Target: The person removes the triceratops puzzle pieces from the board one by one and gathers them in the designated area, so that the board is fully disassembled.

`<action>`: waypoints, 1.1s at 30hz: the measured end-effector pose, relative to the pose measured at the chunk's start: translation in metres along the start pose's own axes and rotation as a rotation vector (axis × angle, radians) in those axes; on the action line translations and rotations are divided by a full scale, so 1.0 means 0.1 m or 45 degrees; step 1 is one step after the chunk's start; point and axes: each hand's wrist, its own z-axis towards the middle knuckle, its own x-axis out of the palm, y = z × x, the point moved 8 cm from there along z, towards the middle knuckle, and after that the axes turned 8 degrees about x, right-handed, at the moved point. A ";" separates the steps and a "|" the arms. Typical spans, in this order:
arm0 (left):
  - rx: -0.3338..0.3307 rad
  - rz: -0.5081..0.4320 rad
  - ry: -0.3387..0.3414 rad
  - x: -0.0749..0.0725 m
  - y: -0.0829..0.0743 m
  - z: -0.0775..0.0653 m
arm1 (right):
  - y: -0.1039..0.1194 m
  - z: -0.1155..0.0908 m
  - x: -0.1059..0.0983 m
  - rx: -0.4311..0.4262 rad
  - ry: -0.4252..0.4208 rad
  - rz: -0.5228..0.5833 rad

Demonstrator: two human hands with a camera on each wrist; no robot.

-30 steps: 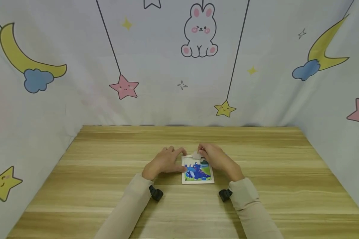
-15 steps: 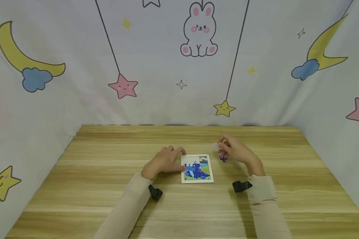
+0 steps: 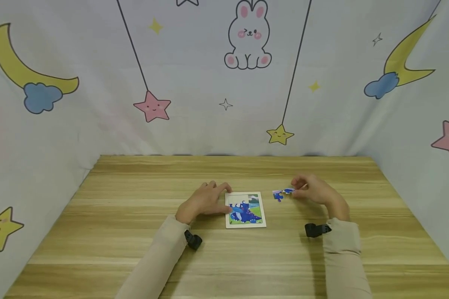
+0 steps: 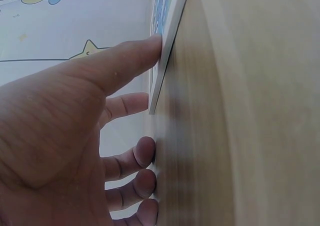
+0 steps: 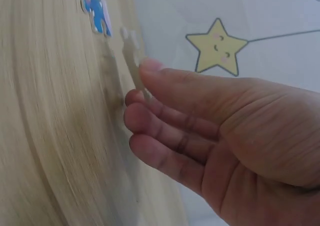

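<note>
A square jigsaw puzzle tray [image 3: 245, 226] with a pale frame and a blue dinosaur picture lies flat on the table. Bare backing shows at its upper left. My left hand [image 3: 203, 200] rests at its left side, thumb [image 4: 145, 48] on the edge and index finger touching the corner; the other fingertips are on the table. Right of the tray, my right hand [image 3: 314, 191] pinches a jigsaw piece [image 3: 289, 191] between thumb and fingers. The right wrist view catches its pale back and edge. A second blue jigsaw piece [image 3: 278, 196] lies on the table just left of it.
The wood-grain table [image 3: 134, 178] stretches out around the tray. A white cloth [image 3: 194, 124] printed with stars, moons and a rabbit hangs behind and along both sides.
My right hand has moved right, away from the tray, carrying the jigsaw piece, which now shows its printed face. The loose piece has come into view. My left hand stays at the tray.
</note>
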 end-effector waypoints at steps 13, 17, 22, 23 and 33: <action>-0.008 0.005 0.008 -0.01 -0.01 -0.01 | -0.03 -0.06 -0.02 0.031 -0.005 -0.034; 0.000 0.008 0.007 -0.02 -0.01 -0.01 | 0.05 -0.01 0.02 0.046 -0.004 -0.064; 0.006 0.012 0.006 -0.03 -0.02 -0.02 | 0.28 0.11 0.20 -0.034 0.054 -0.096; 0.008 0.013 0.005 -0.03 -0.02 -0.02 | 0.32 0.14 0.25 -0.058 0.063 -0.094; 0.001 0.013 0.009 -0.02 -0.02 -0.02 | 0.71 0.28 0.66 -0.142 0.127 -0.063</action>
